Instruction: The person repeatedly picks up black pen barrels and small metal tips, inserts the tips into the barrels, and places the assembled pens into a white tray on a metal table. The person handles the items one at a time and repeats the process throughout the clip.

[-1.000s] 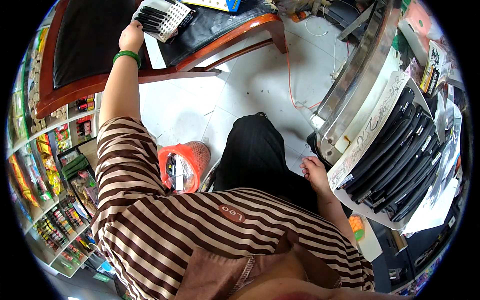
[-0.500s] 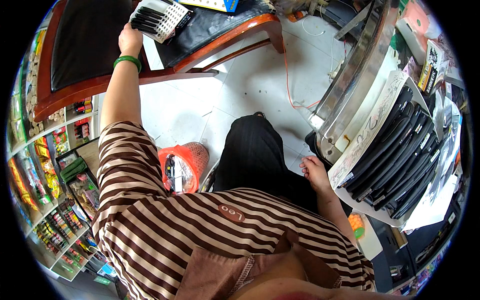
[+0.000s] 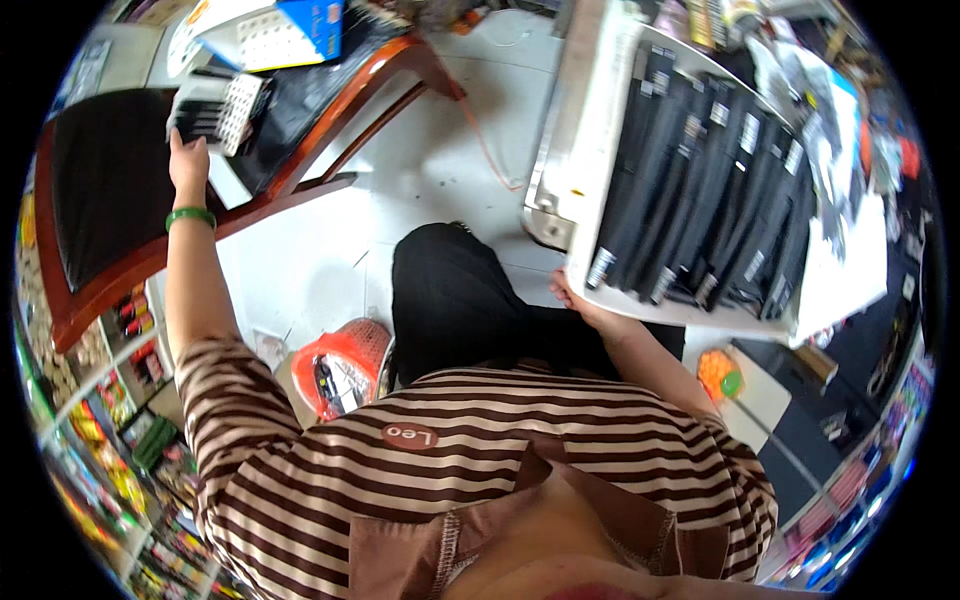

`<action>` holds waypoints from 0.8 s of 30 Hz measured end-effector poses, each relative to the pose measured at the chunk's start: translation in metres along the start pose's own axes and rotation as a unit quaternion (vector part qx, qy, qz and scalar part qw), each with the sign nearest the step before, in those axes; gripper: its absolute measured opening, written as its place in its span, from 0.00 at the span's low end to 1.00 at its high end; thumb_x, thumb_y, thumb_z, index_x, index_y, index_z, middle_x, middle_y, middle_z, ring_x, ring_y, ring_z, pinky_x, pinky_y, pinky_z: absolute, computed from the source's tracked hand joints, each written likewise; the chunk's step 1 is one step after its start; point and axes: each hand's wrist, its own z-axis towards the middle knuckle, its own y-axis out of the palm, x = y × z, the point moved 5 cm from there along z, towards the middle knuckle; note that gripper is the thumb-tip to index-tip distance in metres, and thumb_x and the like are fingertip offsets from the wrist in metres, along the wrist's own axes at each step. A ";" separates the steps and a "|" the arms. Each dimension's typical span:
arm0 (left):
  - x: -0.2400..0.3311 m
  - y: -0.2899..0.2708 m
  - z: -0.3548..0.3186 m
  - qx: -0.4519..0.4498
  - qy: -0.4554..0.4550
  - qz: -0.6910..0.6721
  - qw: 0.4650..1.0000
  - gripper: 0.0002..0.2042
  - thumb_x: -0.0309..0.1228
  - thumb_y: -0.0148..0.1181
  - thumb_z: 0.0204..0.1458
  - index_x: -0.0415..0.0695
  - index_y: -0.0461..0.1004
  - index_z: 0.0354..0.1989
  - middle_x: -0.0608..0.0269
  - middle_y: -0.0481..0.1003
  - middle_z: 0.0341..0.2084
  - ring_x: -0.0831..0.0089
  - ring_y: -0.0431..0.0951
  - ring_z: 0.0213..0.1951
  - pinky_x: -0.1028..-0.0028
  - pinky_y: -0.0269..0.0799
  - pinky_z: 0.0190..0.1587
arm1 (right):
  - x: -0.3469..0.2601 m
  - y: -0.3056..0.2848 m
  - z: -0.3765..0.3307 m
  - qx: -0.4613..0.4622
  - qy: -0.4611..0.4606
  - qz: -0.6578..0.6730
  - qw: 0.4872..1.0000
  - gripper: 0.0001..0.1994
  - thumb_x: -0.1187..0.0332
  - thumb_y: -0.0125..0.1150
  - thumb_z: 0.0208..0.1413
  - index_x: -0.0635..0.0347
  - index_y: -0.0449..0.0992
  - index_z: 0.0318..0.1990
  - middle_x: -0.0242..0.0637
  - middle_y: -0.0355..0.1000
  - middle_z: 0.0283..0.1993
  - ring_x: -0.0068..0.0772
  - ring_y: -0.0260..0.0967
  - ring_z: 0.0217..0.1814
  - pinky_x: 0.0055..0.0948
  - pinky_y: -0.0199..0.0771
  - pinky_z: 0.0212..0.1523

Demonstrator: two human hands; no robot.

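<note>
Beside the wooden chair (image 3: 300, 160), orange bag (image 3: 340, 365) and white tray (image 3: 700, 190).

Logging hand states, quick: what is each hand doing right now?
Left hand: closed on the white rack of black items.
Right hand: at the white tray edge; grip cannot be told.

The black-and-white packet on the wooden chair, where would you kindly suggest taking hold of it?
Probably by its near short edge, coming from the person's side: the packet lies flat on the chair, that edge faces the left hand already touching it, and the blue-and-white box crowds its far side.
</note>
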 end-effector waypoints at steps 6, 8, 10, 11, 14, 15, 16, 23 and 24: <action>0.183 0.012 -0.155 -0.227 0.102 -0.278 0.928 0.09 0.27 0.53 0.50 0.41 0.74 0.39 0.58 0.75 0.37 0.72 0.73 0.40 0.76 0.66 0.45 | 0.015 -0.002 0.010 -0.029 0.080 -0.018 0.996 0.06 0.66 0.50 0.53 0.57 0.68 0.34 0.28 0.67 0.26 0.16 0.58 0.21 0.16 0.59 0.20; 0.244 -0.013 -0.213 -0.245 0.174 -0.330 0.895 0.09 0.26 0.54 0.50 0.41 0.74 0.40 0.60 0.75 0.35 0.74 0.73 0.38 0.77 0.68 0.42 | 0.016 -0.005 0.008 -0.040 0.068 -0.011 0.997 0.06 0.66 0.49 0.53 0.58 0.67 0.34 0.29 0.66 0.26 0.16 0.58 0.22 0.16 0.58 0.20; 0.293 -0.048 -0.254 -0.220 0.224 -0.395 0.864 0.09 0.24 0.54 0.49 0.40 0.73 0.39 0.61 0.74 0.32 0.77 0.73 0.35 0.78 0.68 0.40 | 0.017 -0.007 0.006 -0.035 0.048 -0.007 0.998 0.07 0.68 0.47 0.54 0.63 0.66 0.35 0.32 0.66 0.26 0.19 0.59 0.22 0.20 0.62 0.21; 0.312 -0.063 -0.271 -0.216 0.216 -0.464 0.832 0.09 0.23 0.54 0.49 0.40 0.73 0.38 0.62 0.73 0.30 0.79 0.72 0.32 0.80 0.67 0.37 | 0.016 -0.008 0.005 -0.043 0.041 -0.010 0.998 0.07 0.68 0.47 0.54 0.63 0.66 0.35 0.32 0.67 0.27 0.20 0.60 0.23 0.21 0.62 0.21; 0.360 -0.106 -0.300 -0.192 0.243 -0.523 0.794 0.08 0.23 0.54 0.48 0.39 0.74 0.36 0.64 0.72 0.26 0.80 0.71 0.28 0.81 0.66 0.31 | 0.016 -0.006 0.005 -0.047 0.011 -0.021 0.999 0.07 0.68 0.48 0.53 0.62 0.67 0.35 0.32 0.67 0.26 0.19 0.59 0.21 0.19 0.60 0.19; 0.380 -0.121 -0.308 -0.172 0.272 -0.491 0.809 0.07 0.23 0.55 0.47 0.39 0.74 0.36 0.63 0.71 0.26 0.79 0.70 0.26 0.81 0.65 0.30 | 0.015 -0.008 0.002 -0.040 -0.003 -0.017 0.999 0.06 0.69 0.49 0.53 0.62 0.67 0.34 0.32 0.67 0.25 0.19 0.59 0.21 0.18 0.58 0.18; 0.397 -0.134 -0.314 -0.152 0.300 -0.457 0.823 0.07 0.23 0.55 0.46 0.39 0.74 0.35 0.63 0.71 0.25 0.78 0.70 0.25 0.81 0.65 0.28 | 0.013 -0.008 -0.002 -0.043 -0.011 -0.007 0.999 0.06 0.69 0.49 0.53 0.62 0.67 0.34 0.32 0.67 0.25 0.19 0.59 0.21 0.18 0.58 0.18; 0.437 -0.154 -0.336 0.001 0.364 -0.172 0.916 0.11 0.36 0.62 0.39 0.42 0.73 0.27 0.59 0.69 0.26 0.59 0.72 0.31 0.65 0.69 0.33 | 0.011 -0.010 -0.013 -0.069 -0.078 0.017 0.994 0.06 0.71 0.45 0.52 0.63 0.67 0.34 0.35 0.68 0.24 0.24 0.62 0.21 0.23 0.64 0.20; 0.438 -0.152 -0.337 0.003 0.353 -0.161 0.922 0.11 0.36 0.62 0.38 0.42 0.73 0.26 0.58 0.69 0.27 0.59 0.72 0.31 0.65 0.69 0.33 | 0.010 -0.010 -0.015 -0.070 -0.083 0.021 0.994 0.05 0.71 0.45 0.52 0.62 0.66 0.32 0.35 0.68 0.24 0.25 0.63 0.21 0.23 0.64 0.20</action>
